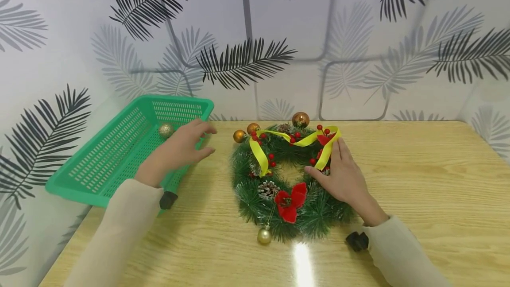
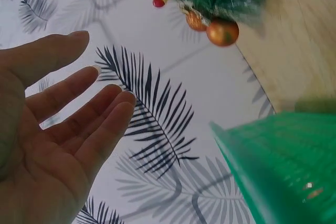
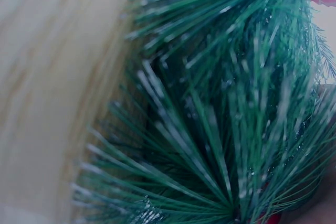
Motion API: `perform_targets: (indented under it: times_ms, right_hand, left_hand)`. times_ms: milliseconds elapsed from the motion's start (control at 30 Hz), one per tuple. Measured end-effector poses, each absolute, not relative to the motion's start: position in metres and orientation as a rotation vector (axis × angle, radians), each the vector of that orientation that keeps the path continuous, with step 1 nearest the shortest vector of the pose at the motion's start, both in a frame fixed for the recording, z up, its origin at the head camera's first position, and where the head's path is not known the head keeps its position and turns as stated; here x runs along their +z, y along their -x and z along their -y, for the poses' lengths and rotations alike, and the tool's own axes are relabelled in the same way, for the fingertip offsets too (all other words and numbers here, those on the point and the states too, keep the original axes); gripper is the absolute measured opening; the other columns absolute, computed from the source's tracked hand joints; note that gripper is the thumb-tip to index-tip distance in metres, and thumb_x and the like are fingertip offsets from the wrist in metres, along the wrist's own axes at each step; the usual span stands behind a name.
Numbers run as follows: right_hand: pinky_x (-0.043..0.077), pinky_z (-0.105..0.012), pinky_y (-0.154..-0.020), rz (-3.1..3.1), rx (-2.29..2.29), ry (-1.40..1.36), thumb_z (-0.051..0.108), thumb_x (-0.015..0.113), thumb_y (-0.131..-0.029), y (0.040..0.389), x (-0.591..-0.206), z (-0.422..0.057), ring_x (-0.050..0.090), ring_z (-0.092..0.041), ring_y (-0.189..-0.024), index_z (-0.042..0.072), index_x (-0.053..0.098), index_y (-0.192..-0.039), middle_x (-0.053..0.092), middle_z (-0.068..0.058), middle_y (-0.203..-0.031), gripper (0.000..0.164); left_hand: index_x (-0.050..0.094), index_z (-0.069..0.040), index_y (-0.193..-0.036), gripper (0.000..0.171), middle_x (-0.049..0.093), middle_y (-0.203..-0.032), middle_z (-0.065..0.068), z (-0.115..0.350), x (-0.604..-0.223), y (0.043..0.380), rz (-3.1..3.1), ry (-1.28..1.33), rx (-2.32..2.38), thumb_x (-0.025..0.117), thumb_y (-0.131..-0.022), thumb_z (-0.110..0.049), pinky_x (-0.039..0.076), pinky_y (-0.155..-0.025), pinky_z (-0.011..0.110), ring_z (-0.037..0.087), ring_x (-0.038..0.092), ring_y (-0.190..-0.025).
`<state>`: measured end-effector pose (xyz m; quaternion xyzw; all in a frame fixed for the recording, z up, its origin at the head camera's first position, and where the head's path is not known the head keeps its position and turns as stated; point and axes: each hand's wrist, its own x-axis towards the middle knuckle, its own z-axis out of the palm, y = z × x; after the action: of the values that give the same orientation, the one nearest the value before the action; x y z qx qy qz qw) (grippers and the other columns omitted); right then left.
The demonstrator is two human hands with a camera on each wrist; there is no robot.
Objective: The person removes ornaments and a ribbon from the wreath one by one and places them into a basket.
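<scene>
A green wreath with pinecones, red berries and a red flower lies on the table. Yellow ribbon winds over its far half. My right hand rests on the wreath's right side, fingers straight beside the ribbon, thumb at the inner edge. Green needles fill much of the right wrist view. Empty, with thumb and fingers spread apart, my left hand is over the right rim of a green basket. A glittery gold ball sits inside that basket.
Orange balls sit at the wreath's far left, and a copper-coloured ball at its far edge. A gold ball hangs off the near side onto the wooden table. Behind stands a leaf-patterned wall.
</scene>
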<state>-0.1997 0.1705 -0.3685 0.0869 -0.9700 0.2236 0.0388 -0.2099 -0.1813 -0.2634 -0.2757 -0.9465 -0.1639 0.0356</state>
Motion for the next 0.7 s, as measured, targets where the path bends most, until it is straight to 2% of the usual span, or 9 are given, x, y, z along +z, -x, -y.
perform_targets:
  times_ms: [400,700]
  right_hand:
    - [0.023,-0.061,-0.111,2.985,0.693,-0.262,0.064,0.048,-0.089,0.199,-0.367,-0.170,0.009,-0.048,-0.142,-0.012,0.002,-0.147,0.000,-0.031,-0.155,0.106]
    - [0.023,-0.060,-0.111,2.983,0.694,-0.271,0.063,0.048,-0.089,0.199,-0.366,-0.170,0.010,-0.048,-0.142,-0.013,0.003,-0.147,0.001,-0.031,-0.155,0.106]
  left_hand:
    - [0.058,0.001,-0.116,0.033,0.060,-0.109,0.014,0.159,-0.299,0.185,2.812,0.880,-0.573,0.068,-0.087,-0.011,0.054,-0.081,0.039,0.028,0.061,-0.097]
    - [0.058,0.001,-0.115,0.034,0.060,-0.108,0.014,0.138,-0.324,0.160,2.805,0.852,-0.639,0.069,-0.086,-0.011,0.053,-0.080,0.037,0.025,0.061,-0.094]
